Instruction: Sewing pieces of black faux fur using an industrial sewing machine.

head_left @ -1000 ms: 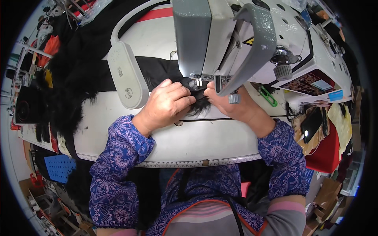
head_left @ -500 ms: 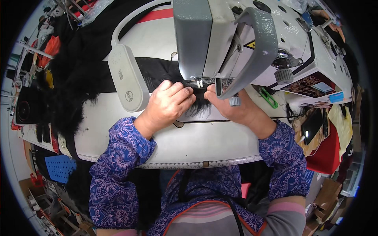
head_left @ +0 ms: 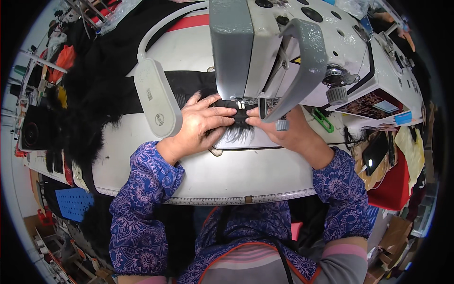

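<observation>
Black fabric with a furry edge [head_left: 235, 132] lies on the white sewing table under the presser foot [head_left: 240, 103] of a sewing machine [head_left: 231, 47]. My left hand [head_left: 201, 122] rests flat on it, fingers spread and pointing at the foot from the left. On the other side my right hand [head_left: 283, 127] has its fingertips on the fabric, close to the foot. The machine's grey guard [head_left: 307, 71] covers part of that hand, so I cannot see whether its thumb pinches the cloth from below.
A white lamp [head_left: 158, 99] on a bent neck hangs left of my left hand. Long black fur [head_left: 85, 109] spreads over the table's left side. Green thread snips [head_left: 323, 120] and a black phone [head_left: 376, 154] lie to the right. A measuring tape [head_left: 227, 200] runs along the front edge.
My left hand has opened from a curled grip to spread fingers lying flat on the fabric. The right fingertips have shifted slightly toward me. The view has moved a little.
</observation>
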Demonstrator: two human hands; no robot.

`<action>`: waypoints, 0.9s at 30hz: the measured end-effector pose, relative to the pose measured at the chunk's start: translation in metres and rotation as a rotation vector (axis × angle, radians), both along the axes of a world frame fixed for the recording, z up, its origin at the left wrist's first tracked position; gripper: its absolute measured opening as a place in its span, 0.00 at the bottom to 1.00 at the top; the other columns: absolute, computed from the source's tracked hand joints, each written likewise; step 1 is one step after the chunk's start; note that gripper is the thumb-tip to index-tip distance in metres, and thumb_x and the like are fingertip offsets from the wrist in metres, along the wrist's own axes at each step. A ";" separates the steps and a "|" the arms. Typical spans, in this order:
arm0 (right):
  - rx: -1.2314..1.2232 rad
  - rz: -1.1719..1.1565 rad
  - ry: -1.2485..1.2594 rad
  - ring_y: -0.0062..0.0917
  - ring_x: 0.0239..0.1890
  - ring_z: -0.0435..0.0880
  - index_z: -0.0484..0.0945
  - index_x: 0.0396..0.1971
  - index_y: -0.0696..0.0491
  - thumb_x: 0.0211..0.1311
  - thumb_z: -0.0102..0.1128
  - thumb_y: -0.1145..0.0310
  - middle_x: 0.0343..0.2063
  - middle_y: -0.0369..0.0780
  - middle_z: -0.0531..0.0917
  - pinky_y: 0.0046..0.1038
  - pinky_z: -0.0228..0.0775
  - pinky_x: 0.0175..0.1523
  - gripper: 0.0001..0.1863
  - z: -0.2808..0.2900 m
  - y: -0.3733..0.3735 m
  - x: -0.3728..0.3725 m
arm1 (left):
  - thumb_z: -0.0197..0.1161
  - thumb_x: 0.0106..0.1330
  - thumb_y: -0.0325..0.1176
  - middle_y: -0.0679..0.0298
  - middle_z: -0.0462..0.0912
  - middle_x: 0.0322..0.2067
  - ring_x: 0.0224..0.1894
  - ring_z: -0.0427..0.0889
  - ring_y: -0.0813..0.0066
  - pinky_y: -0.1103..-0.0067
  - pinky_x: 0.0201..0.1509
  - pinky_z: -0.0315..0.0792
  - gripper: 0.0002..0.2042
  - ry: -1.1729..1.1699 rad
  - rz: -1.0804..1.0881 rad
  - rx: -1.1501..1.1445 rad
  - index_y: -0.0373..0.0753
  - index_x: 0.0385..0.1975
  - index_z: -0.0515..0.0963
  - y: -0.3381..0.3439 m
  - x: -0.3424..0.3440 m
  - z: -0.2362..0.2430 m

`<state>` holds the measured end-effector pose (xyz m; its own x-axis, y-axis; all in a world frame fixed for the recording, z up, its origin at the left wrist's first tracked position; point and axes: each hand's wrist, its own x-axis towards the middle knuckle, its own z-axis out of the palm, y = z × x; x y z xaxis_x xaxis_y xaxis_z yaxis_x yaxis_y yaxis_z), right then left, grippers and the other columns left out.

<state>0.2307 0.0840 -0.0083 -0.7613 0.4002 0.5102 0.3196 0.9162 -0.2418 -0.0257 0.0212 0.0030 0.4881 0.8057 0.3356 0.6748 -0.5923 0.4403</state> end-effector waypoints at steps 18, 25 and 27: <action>-0.250 -0.206 -0.226 0.35 0.29 0.85 0.86 0.33 0.45 0.54 0.54 0.72 0.27 0.41 0.85 0.36 0.77 0.35 0.12 0.003 0.007 0.004 | 0.65 0.58 0.34 0.64 0.82 0.51 0.65 0.70 0.53 0.39 0.65 0.57 0.11 0.010 0.059 -0.052 0.46 0.41 0.85 0.008 -0.003 -0.002; -0.312 -0.241 -0.370 0.36 0.38 0.84 0.86 0.42 0.43 0.48 0.55 0.79 0.38 0.44 0.85 0.35 0.75 0.46 0.22 0.002 0.011 0.009 | 0.65 0.58 0.33 0.66 0.82 0.52 0.65 0.70 0.56 0.39 0.65 0.57 0.12 0.033 0.047 -0.043 0.45 0.41 0.84 0.010 -0.002 0.002; -0.339 -0.259 -0.359 0.36 0.40 0.84 0.86 0.46 0.42 0.47 0.55 0.81 0.40 0.44 0.85 0.34 0.75 0.49 0.26 0.003 0.011 0.009 | 0.65 0.58 0.33 0.67 0.82 0.52 0.66 0.70 0.56 0.39 0.65 0.57 0.12 0.033 0.048 -0.054 0.45 0.41 0.84 0.010 -0.002 0.003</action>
